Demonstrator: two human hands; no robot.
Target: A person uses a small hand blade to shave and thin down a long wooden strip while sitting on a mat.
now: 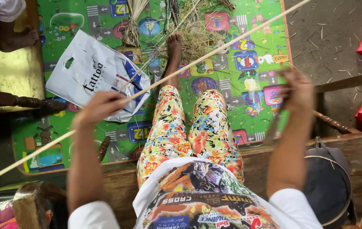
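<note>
Below both hands, position reference: seated person's legs in flowered trousers (189, 127), stretched over a green play mat (248, 38).
Left hand (98, 108): closed around a long thin pale cane (181, 68), fingers wrapped over it at mid-length.
Cane: runs on a diagonal from the lower left edge, through the left hand, up past the right hand to the top right edge.
White plastic bag (87, 72): lies on the mat just beyond the left hand, partly under the cane.
Dry straw pile (189, 29): on the mat well beyond both hands, by the person's bare foot (174, 42).
Right hand (295, 89): blurred; fingers curled closed on a thin strip-like object (273, 127) that hangs down from it; type cannot be determined.
Dark bag (329, 182): below the right forearm, on the wooden bench edge (257, 157).
</note>
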